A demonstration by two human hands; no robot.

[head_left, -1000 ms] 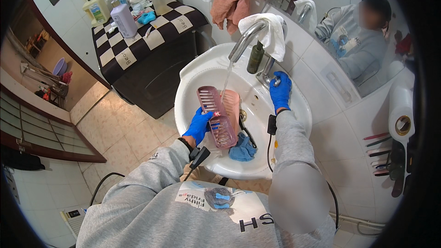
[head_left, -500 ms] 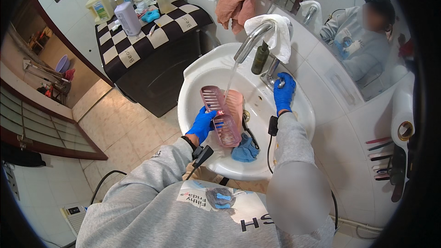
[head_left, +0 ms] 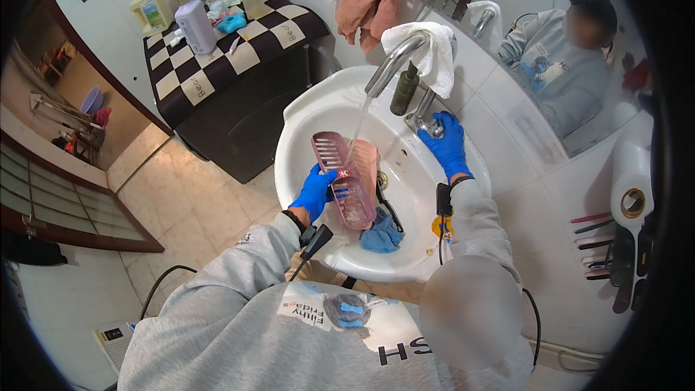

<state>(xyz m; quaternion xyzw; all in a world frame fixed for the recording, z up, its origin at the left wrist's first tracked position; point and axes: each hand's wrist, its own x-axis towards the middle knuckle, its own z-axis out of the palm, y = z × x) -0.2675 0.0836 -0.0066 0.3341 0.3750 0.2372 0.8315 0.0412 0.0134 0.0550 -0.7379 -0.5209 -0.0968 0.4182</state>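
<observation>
L hand (head_left: 316, 192), blue glove, fingers clamped on edge of pink slotted tray (head_left: 344, 177), held tilted in white sink (head_left: 304, 123) at frame centre, under tap (head_left: 391, 65) stream. R hand (head_left: 445, 141) fingers wrapped round tap handle, centre-right. Blue cloth (head_left: 381, 234) in basin just below tray.

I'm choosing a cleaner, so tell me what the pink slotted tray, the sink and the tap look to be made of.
The pink slotted tray, held by the left hand, looks like moulded plastic with a dull sheen and even slots. The sink seems glazed white ceramic, smooth and glossy. The tap looks like chromed metal, mirror-bright; the right hand rests at its base.
</observation>
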